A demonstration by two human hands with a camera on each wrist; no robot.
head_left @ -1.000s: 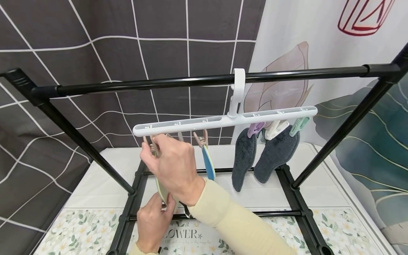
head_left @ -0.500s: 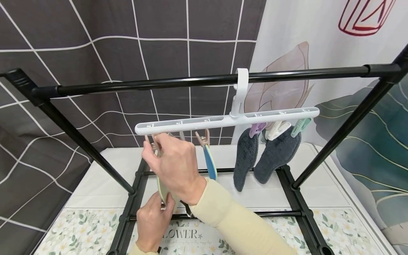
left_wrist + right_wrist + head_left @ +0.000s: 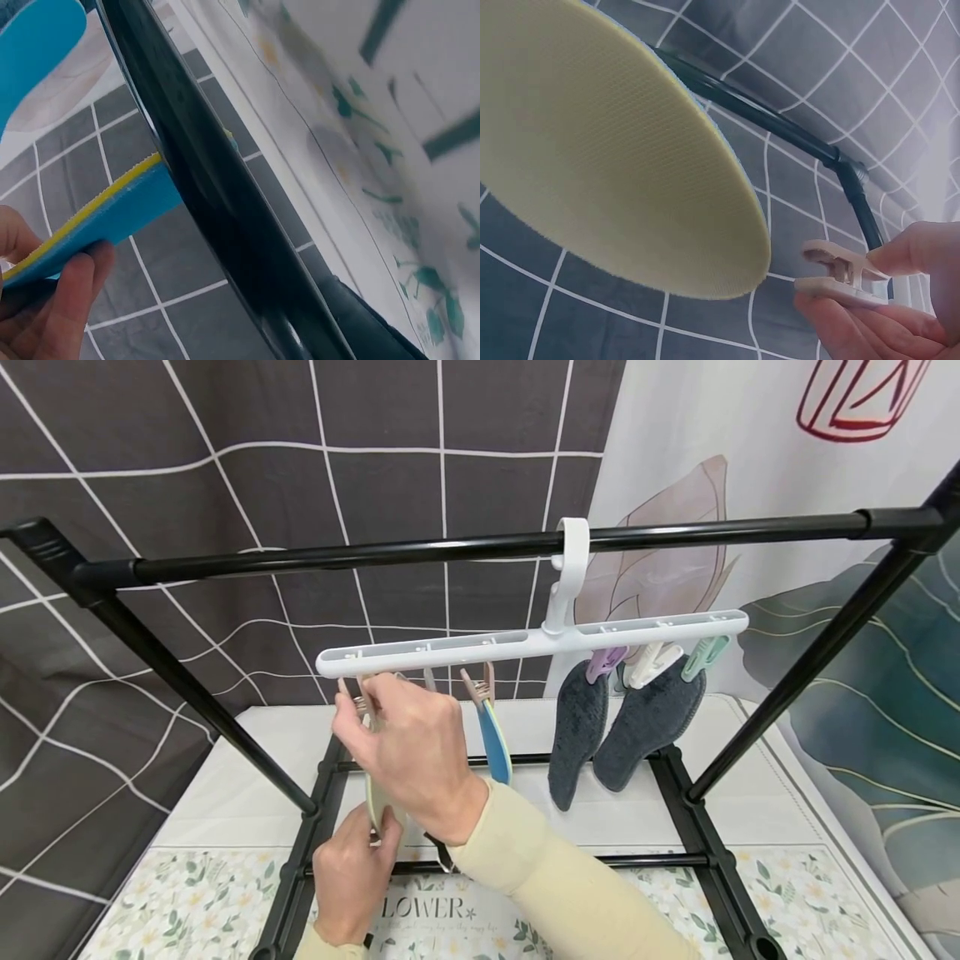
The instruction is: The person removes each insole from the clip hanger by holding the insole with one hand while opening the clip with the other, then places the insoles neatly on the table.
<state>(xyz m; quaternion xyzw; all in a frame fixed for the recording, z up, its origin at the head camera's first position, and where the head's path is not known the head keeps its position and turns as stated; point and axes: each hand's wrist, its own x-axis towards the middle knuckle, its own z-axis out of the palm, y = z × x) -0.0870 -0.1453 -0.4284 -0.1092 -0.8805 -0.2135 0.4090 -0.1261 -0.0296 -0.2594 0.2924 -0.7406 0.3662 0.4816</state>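
My left hand (image 3: 352,877) pinches an insole (image 3: 112,210), yellowish mesh on one side and blue on the other, between thumb and fingers. Above it, my right hand (image 3: 420,752) squeezes a pale pink clothespin (image 3: 844,277) under the left end of a white clip hanger (image 3: 480,647). The right wrist view shows the clothespin's jaws spread with nothing between them; the insole's rounded tip appears beside them, apart. Another blue insole (image 3: 493,743) hangs from a clothespin near my right wrist. Two dark grey fuzzy insoles (image 3: 577,735) hang at the hanger's right end.
A black rack's top rail (image 3: 337,557) carries the hanger by its hook. Lower crossbars (image 3: 652,862) run beneath my hands. A floral cloth (image 3: 202,893) covers the table, with a dark grid curtain (image 3: 390,493) behind.
My left hand has shifted slightly left and down with the insole. The right hand stays on the clothespin. The hanger has swayed a little.
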